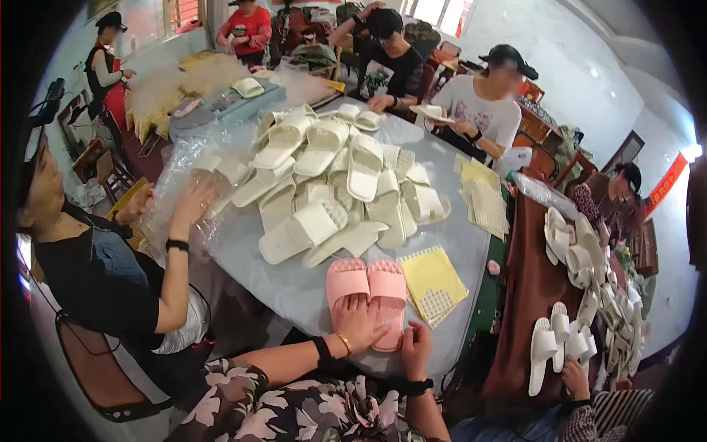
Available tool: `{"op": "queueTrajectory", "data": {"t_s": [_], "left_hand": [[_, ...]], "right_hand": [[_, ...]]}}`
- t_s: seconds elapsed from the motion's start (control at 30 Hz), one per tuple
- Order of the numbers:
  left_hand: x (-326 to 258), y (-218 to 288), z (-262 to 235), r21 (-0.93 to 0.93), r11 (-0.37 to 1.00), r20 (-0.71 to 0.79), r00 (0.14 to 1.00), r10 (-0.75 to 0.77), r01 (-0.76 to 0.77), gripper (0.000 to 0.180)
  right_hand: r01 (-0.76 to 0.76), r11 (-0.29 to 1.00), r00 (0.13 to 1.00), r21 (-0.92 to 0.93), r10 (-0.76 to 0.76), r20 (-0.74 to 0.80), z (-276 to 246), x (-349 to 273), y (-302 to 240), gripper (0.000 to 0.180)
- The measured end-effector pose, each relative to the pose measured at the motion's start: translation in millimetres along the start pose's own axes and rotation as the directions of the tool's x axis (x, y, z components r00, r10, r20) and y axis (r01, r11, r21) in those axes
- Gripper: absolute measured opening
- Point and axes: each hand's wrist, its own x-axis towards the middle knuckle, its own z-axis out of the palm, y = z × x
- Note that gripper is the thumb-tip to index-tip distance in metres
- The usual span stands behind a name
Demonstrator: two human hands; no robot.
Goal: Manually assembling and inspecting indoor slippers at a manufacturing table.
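A pair of pink slippers (387,283) lies side by side at the near edge of the grey table, straps away from me. My left hand (358,324) rests on the left slipper, fingers stretched flat on its footbed below the strap and the thumb reaching toward the right slipper. Beside the right slipper's heel, my right hand (417,351) has its fingers curled together; whatever they hold, if anything, is too small to tell. Right of the slippers lie yellow sticker sheets (434,283) with rows of small labels.
A heap of cream slippers (317,158) fills the table's middle. More sheets (482,195) lie at the far right edge. A co-worker on the left handles clear plastic (173,195); others sit across. Cream slippers (545,346) cover a brown table (519,295) to the right.
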Motion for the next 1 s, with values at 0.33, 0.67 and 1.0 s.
{"op": "queueTrajectory", "data": {"t_s": [0.33, 0.67, 1.0], "left_hand": [[-18.5, -6.1, -32.1, -0.134, 0.960, -0.108, 0.967, 0.231, -0.244, 0.069], [163.8, -103.7, -152.2, 0.185, 0.944, -0.493, 0.806, 0.329, -0.272, 0.051], [94.6, -88.1, -79.9, 0.079, 0.986, -0.197, 0.967, 0.159, -0.146, 0.056]], "right_hand": [[0.080, 0.997, 0.992, 0.021, -0.077, -0.099, -2.4, 4.6, 26.2, 0.015], [0.068, 0.997, 0.997, -0.039, -0.070, -0.040, 3.6, 4.5, 17.6, 0.013], [0.052, 0.997, 0.992, -0.059, -0.059, -0.109, -1.7, 1.9, 16.7, 0.014]]}}
